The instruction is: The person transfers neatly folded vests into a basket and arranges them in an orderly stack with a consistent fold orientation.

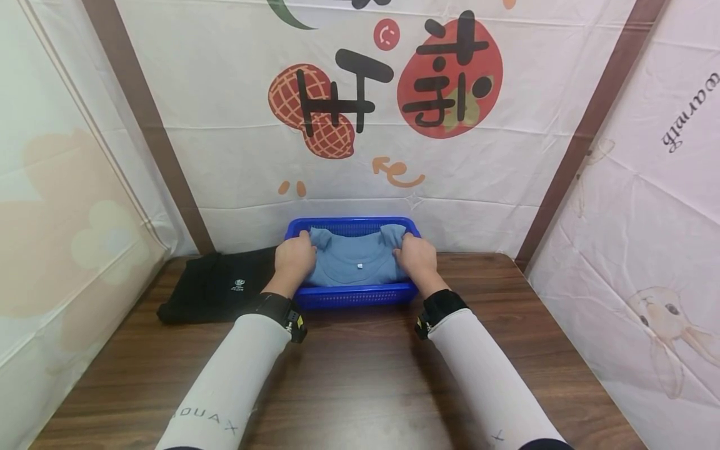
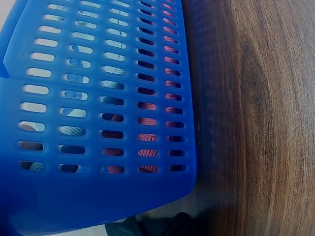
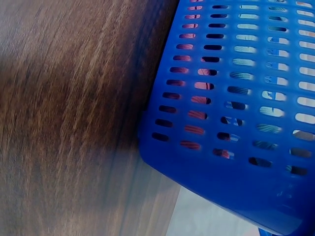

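While both hands reach to the far part of the table (image 1: 349,369), a blue shirt (image 1: 360,250) lies within the long sides of a blue basket (image 1: 360,296), near the middle of the table's far edge. Its round neckline and small white tag face up, and its two upper corners rise against the basket's back wall.

At the basket's left end the left hand (image 1: 295,255) has its fingers curled in and pinches the shirt's side; at the right end the right hand (image 1: 416,257) does likewise, its thumb laid over the cloth. Whether either also catches the basket's rim I cannot tell, as the hands cover the rim there.

Room is tightest on the left: a black folded garment (image 1: 216,287) fills the stretch from the table's far left corner to just beside the basket, partly behind the left hand. On the right, brown wood runs from the basket to the far right corner, and a deeper stretch lies between the basket's front wall and the near side, crossed by both pale sleeves (image 1: 227,375). Beyond the far edge hangs a printed cloth (image 1: 236,156), close behind the basket. Both wrist views show the slotted wall close up, alongside the wood.
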`<state>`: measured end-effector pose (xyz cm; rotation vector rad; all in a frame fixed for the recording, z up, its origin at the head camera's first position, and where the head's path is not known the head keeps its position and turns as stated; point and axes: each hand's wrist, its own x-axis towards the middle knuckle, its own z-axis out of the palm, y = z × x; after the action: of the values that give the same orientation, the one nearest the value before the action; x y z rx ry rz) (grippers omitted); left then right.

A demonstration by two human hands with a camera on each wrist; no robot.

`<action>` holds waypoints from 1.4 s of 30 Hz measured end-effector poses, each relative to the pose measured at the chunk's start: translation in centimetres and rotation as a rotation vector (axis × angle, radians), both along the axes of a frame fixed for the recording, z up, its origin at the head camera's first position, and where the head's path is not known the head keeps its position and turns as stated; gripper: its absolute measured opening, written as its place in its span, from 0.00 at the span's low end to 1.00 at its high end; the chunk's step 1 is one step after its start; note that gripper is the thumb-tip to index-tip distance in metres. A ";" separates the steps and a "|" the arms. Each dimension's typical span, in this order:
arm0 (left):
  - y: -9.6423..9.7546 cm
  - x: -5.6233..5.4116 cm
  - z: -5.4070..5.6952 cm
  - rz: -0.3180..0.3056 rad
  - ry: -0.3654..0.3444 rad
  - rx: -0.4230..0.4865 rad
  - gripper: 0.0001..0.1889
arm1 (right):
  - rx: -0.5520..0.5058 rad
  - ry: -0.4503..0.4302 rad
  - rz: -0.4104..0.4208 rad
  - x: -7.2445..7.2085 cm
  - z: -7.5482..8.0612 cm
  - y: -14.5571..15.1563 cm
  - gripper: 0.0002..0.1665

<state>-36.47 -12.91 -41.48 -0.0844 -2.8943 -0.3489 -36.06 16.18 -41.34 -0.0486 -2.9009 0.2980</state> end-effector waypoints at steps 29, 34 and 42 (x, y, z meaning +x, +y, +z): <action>0.6 0.2 -0.1 0.004 -0.030 -0.090 0.24 | 0.151 -0.072 0.030 -0.4 -0.2 -0.7 0.30; 0.6 0.1 -0.2 -0.003 -0.029 -0.119 0.23 | 0.172 -0.081 0.051 -0.5 -0.2 -0.8 0.20; 0.7 0.1 -0.1 -0.003 -0.037 -0.138 0.23 | 0.197 -0.077 0.065 -0.2 -0.2 -0.7 0.18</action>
<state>-36.38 -12.19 -41.58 -0.1055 -2.9522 -0.1520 -36.27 15.45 -41.50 0.0688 -2.9964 0.0202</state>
